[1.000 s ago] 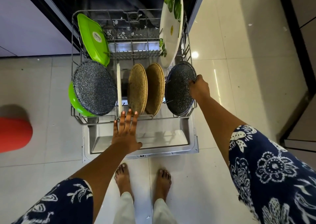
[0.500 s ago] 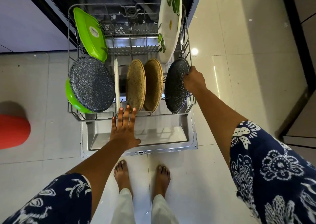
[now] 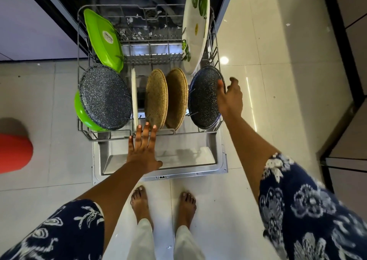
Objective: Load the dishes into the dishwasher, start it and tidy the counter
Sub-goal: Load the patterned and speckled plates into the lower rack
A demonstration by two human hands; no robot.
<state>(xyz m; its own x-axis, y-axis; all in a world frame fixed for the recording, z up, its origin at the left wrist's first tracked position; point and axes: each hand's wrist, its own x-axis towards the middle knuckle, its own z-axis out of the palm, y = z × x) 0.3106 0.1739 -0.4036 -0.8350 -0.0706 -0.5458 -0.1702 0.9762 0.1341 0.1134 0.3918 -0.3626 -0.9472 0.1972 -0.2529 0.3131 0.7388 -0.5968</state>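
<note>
A grey wire dishwasher rack [image 3: 198, 133] stood pulled out over the open steel door [image 3: 184, 160], carrying eight dishes, all on edge. Two dark speckled round plates stood in the near row, one at the left [image 3: 105, 97] and one at the right [image 3: 204, 100]. Between them stood two tan speckled round plates [image 3: 155, 98], side by side, and one thin white plate [image 3: 134, 96] seen edge-on just left of them. One green bowl [image 3: 82, 112] sat behind the left dark plate. In the far row, one green rounded tray [image 3: 103, 39] leaned at the left and one large white oval platter with green leaves [image 3: 196, 27] stood at the right.

The left hand [image 3: 143, 148] was flat and wide, its fingers straight, the tips at the rack's near rail. The right hand [image 3: 230, 98] was loosely open at the right dark plate's rim, thumb and blurred fingers parted; whether the thumb touched the plate could not be told.

Two bare feet [image 3: 140, 200] stood on the pale tiled floor [image 3: 268, 80]. One red rounded object [image 3: 14, 152] lay at the far left.
</note>
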